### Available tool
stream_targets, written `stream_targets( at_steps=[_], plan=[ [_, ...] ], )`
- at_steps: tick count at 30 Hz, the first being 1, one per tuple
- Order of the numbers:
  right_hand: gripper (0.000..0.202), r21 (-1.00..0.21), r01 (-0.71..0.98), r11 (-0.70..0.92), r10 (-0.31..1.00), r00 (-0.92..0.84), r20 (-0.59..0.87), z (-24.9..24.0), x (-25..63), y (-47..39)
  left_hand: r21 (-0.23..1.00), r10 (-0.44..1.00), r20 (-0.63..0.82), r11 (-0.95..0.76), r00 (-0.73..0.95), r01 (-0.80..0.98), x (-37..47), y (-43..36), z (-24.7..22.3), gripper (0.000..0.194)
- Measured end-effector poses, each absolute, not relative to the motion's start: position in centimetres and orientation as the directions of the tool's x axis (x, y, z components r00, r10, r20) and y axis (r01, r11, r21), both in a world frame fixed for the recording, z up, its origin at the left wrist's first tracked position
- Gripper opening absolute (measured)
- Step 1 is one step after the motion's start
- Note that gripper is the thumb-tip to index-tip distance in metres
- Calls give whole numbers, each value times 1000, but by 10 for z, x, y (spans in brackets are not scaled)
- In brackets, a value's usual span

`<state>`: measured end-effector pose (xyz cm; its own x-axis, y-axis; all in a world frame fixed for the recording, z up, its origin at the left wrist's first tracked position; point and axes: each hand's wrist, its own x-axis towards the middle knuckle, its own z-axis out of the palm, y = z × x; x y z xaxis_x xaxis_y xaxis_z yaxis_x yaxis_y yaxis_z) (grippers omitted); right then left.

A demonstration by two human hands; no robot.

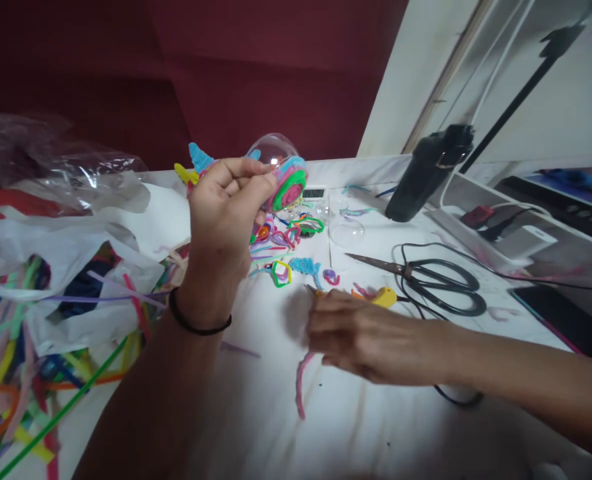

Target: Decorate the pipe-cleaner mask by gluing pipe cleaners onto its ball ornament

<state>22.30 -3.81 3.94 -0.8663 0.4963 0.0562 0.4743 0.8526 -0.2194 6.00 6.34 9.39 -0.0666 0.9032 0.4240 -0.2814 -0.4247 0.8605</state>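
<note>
Through the head camera I am seeing a coiled craft piece [296,185], which the left hand [229,207] is holding up over the far part of the white worktop [356,427]. Its fuzzy round face is showing a pink middle, a bright green ring, then pink and pale blue at the edge, and a clear dome [271,145] is bulging on its far side. My left hand is pinching the piece by its edge between thumb and fingers. A fuzzy blue point [200,158] and a yellow tuft [185,175] are sticking out to its left; I cannot tell whether they are joining the piece. My right hand [361,337] is hanging low with fingers curling downward. A yellow tool [386,297] is showing partly behind it, and a pink strip [300,390] is lying by its fingertips; I cannot tell whether it is grasping either. Scissors [407,270] are lying farther right.
</note>
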Motion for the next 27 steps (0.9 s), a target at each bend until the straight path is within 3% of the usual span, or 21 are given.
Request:
stream_targets(
  at_steps=[5, 13, 15, 18, 22, 27],
  plan=[
    [23, -40, 410, 911, 410, -912, -7, 10, 187, -41, 847, 891, 452, -442, -39, -294, 60, 65, 89, 12],
    [11, -38, 403, 914, 403, -915, -19, 39, 188, -44, 895, 936, 351, -339, -11, -289, 55, 67, 87, 14],
    [13, -137, 468, 873, 477, -878, 42, 55, 199, -45, 906, 939, 343, -328, 12, -268, 55, 69, 86, 13],
    [14, -445, 541, 714, 677, -696, 239, 76, 220, -42, 927, 948, 317, -302, 34, -224, 55, 69, 84, 14],
    [21, -789, 297, 538, 831, -346, 436, 90, 246, -31, 939, 951, 301, -284, 63, -193, 58, 69, 80, 14],
    [16, -925, -74, 373, 915, -137, 380, 92, 263, -11, 953, 965, 255, -240, 60, -187, 61, 72, 74, 17]
  ],
)
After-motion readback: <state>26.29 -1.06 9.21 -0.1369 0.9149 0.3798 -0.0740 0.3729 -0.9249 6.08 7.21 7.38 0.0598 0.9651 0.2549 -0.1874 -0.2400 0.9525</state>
